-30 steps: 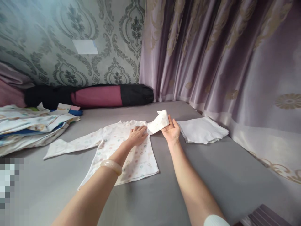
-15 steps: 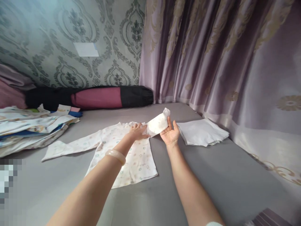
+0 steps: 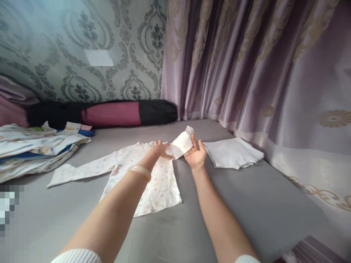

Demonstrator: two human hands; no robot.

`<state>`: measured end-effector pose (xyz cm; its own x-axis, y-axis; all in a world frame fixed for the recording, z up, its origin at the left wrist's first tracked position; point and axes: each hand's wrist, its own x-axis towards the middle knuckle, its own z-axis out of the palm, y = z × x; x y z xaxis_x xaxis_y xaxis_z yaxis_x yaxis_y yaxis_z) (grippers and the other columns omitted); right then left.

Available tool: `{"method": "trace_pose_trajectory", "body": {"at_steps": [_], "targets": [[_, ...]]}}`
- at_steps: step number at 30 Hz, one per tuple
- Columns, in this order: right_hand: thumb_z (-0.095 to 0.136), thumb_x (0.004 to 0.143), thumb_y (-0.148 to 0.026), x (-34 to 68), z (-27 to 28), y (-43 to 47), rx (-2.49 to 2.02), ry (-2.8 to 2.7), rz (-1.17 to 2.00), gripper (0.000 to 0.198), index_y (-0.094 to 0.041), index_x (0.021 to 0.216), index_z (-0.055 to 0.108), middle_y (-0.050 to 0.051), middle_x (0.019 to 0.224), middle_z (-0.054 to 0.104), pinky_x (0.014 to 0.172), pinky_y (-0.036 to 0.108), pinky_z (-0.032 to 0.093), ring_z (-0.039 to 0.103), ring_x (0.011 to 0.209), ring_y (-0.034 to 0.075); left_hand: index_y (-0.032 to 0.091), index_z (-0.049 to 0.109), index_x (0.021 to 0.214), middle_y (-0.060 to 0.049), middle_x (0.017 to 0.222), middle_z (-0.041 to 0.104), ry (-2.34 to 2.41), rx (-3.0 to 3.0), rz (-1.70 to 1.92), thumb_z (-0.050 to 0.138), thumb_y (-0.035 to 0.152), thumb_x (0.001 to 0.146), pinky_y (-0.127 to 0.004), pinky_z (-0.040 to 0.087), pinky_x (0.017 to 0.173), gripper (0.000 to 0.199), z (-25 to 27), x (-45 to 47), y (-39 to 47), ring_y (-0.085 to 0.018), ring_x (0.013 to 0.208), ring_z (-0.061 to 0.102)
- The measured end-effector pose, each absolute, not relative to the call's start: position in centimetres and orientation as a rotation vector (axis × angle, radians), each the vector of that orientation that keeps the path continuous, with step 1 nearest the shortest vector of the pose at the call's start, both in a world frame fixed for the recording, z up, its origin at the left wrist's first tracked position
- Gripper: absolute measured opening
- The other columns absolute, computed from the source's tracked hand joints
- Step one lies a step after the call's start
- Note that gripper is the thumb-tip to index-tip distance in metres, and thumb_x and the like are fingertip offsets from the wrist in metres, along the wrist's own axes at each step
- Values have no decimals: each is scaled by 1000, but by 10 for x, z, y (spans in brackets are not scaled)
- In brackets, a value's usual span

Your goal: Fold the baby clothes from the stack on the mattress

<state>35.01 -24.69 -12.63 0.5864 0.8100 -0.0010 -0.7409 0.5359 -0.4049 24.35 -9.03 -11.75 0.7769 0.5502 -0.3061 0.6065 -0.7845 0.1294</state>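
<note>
A white long-sleeved shirt [image 3: 164, 182] with small pastel prints lies spread on the grey sheet, collar away from me. Its left sleeve stretches out flat. The right sleeve [image 3: 181, 144] is raised and bent, cuff upward. My left hand [image 3: 161, 149], below a pale bangle [image 3: 139, 171], is at the shirt's right shoulder with its fingers apart; thumb and cloth meet near the sleeve's base. Palm up, my right hand [image 3: 196, 155] supports the raised sleeve from its outer side, fingers stretched and thumb clear of the cloth. Some of its fingertips are hidden behind the sleeve.
A folded white cloth [image 3: 233, 152] lies just right of my right hand. Several garments form a pile [image 3: 41, 149] at the left. Along the wall rests a long black and maroon roll [image 3: 112, 113]. Purple curtains [image 3: 246, 73] hang at the right edge of the bed [image 3: 246, 204].
My left hand has lifted and tilted from lying flat on the shirt's shoulder. The raised sleeve and my right hand have barely moved. The whole view has shifted slightly.
</note>
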Motion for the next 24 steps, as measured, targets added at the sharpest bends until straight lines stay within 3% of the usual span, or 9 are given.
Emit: {"method": "trace_pose_trajectory", "body": {"at_steps": [7, 14, 20, 24], "targets": [[37, 96, -43, 348, -127, -245, -456, -299, 942, 40, -23, 104, 71, 5, 110, 74, 109, 47, 41, 62, 118, 20, 27, 42, 145, -20, 142, 41, 826, 2756, -69, 61, 73, 67, -55, 34, 101, 92, -131, 230, -95, -47, 133, 34], [39, 95, -43, 346, -127, -243, -467, -311, 958, 38, -23, 107, 70, 5, 115, 73, 109, 48, 40, 61, 119, 20, 18, 49, 138, -17, 135, 48, 752, 2456, 355, 59, 60, 78, -43, 37, 106, 74, -148, 177, -95, -31, 122, 50], [37, 95, -39, 340, -121, -240, -485, -320, 918, 38, -22, 109, 68, 6, 114, 73, 108, 48, 40, 62, 117, 20, 18, 60, 123, -14, 121, 62, 934, 1928, 622, 68, 49, 75, -38, 49, 93, 58, -154, 115, -90, -28, 109, 61], [44, 92, -31, 329, -110, -229, -548, -390, 907, 28, -23, 106, 67, 4, 111, 73, 107, 44, 42, 64, 113, 18, 17, 66, 103, -10, 103, 69, 1030, 1399, 812, 71, 40, 76, -31, 51, 88, 37, -158, 94, -87, -21, 96, 67]]}}
